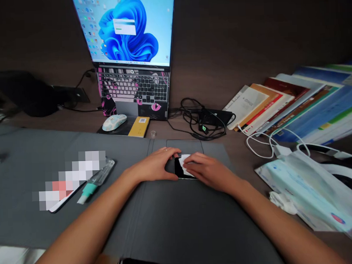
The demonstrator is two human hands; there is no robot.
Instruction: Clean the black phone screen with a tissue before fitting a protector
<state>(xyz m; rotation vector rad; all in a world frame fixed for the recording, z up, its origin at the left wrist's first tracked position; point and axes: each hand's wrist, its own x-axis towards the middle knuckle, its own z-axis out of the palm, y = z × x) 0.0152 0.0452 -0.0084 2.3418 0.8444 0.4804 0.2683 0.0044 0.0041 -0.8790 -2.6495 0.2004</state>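
Note:
A phone (178,169) with a black screen lies flat on the grey desk mat (167,224). My left hand (155,165) steadies its left end, thumb at the near edge and fingers at the far edge. A ring shows on one finger. My right hand (209,171) presses a white wipe (183,165) onto the screen with its fingertips and covers the phone's right part. Just beyond the phone lies a thin, flat rectangle (184,141) with a dark outline; I cannot make out what it is.
Left on the mat are a clear bottle with a teal neck (92,185) and a pixelated flat object (70,182). Behind stand a laptop (134,91), mouse (114,122) and yellow box (139,127). Rightward are cables (205,135), books (279,105), a tissue pack (305,193) and crumpled tissue (283,202).

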